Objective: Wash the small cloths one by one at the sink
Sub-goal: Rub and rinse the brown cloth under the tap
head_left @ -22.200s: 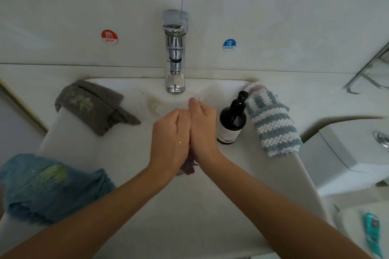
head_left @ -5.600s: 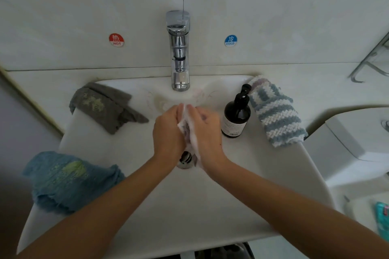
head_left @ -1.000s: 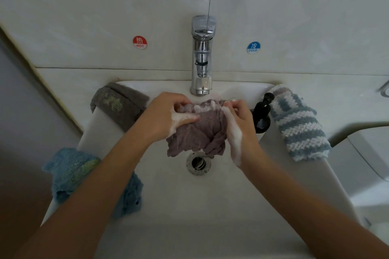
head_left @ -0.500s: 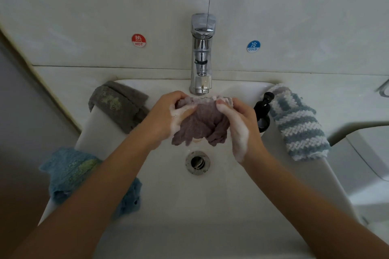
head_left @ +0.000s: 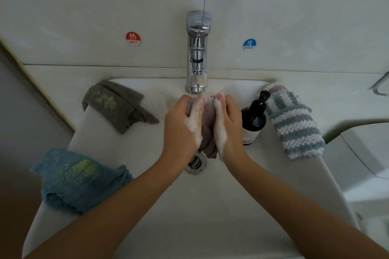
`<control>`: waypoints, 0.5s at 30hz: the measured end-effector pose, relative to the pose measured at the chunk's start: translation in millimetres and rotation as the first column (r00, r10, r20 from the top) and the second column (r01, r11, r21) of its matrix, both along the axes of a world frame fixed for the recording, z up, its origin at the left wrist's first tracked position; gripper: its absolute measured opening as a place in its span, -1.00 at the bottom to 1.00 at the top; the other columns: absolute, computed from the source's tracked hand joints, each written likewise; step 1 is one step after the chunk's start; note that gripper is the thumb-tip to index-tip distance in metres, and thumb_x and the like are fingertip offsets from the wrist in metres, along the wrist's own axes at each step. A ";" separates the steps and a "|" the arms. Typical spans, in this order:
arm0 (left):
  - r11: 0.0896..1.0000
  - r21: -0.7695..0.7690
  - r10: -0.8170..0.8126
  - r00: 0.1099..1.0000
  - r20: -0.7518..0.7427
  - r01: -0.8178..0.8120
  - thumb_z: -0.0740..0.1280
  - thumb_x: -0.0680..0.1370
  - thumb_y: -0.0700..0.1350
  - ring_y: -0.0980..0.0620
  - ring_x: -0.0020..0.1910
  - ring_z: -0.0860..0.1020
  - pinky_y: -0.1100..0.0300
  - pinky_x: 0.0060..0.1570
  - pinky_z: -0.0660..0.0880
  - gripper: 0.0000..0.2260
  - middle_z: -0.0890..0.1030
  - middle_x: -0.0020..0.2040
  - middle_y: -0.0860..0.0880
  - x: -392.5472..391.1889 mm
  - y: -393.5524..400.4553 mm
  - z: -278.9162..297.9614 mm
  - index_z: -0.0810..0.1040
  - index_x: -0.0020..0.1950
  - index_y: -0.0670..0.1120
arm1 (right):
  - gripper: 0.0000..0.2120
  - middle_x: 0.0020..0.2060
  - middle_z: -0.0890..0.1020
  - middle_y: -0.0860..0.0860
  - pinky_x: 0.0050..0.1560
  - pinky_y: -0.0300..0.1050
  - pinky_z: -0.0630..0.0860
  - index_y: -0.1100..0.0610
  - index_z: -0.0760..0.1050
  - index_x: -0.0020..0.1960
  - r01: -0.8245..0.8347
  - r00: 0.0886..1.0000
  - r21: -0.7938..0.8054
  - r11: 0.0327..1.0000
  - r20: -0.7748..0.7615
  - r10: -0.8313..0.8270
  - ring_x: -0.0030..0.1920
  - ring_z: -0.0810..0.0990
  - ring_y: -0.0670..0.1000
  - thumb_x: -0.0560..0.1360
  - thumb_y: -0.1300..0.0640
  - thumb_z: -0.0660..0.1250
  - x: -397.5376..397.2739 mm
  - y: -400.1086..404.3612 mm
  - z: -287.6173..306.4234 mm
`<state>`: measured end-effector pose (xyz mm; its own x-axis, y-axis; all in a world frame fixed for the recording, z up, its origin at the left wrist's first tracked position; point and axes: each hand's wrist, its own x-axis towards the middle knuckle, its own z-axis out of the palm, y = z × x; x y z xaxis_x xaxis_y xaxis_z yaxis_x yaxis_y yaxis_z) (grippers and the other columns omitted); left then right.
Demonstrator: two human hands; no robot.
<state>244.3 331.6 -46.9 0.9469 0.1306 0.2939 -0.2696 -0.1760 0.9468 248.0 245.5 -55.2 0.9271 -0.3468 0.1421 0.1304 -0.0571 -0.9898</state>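
A mauve cloth (head_left: 207, 126), soft and nubbly like terry, is being squeezed into a narrow bunched wad between two palms, directly over the basin and just below the spout of the tap (head_left: 197, 52). Its lower corner is hanging out beneath the wrists, above the metal drain (head_left: 195, 165). The left hand (head_left: 182, 126) is pressing against the cloth's left side with fingers fairly straight and pointing toward the wall, white suds coating its inner edge. The right hand (head_left: 228, 124) is mirroring it on the other side, fingers likewise extended and foamy, so the cloth is being held sandwiched rather than clenched; whether the thumbs are curling around the fabric is hard to tell, since they are hidden behind it.

The sink (head_left: 210, 206) is looking smooth, white and glossy, with rounded walls. On its back left rim a grey cloth (head_left: 117, 105), coarse and crumpled with a pale yellowish stain, is lying folded. Nearer on the left edge a blue cloth (head_left: 77, 178), gauzy and frayed with a greenish smear, is draping over the rim. Just right of the right hand a dark pump bottle (head_left: 253, 120) is standing upright, and beside it a thick knitted striped cloth (head_left: 292, 122), blue-grey and white, is lying along the right rim. The tap is shining chrome, flanked by a red HOT sticker (head_left: 133, 38) and a blue COLD sticker (head_left: 249, 44) on the tiled wall.
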 end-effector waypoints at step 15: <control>0.990 -0.142 -0.006 0.986 -0.167 -0.018 0.18 0.63 -0.26 0.27 -0.47 0.46 0.41 -0.32 0.40 -0.64 0.39 -0.42 0.03 -11.0 -23.1 8.4 0.36 -0.36 -0.04 | -0.60 -0.45 0.39 0.10 -0.26 -0.01 0.36 0.14 0.35 -0.34 0.020 0.989 0.228 0.973 -0.148 0.014 -0.35 0.41 0.05 0.59 -0.06 0.23 -3.2 7.6 -1.7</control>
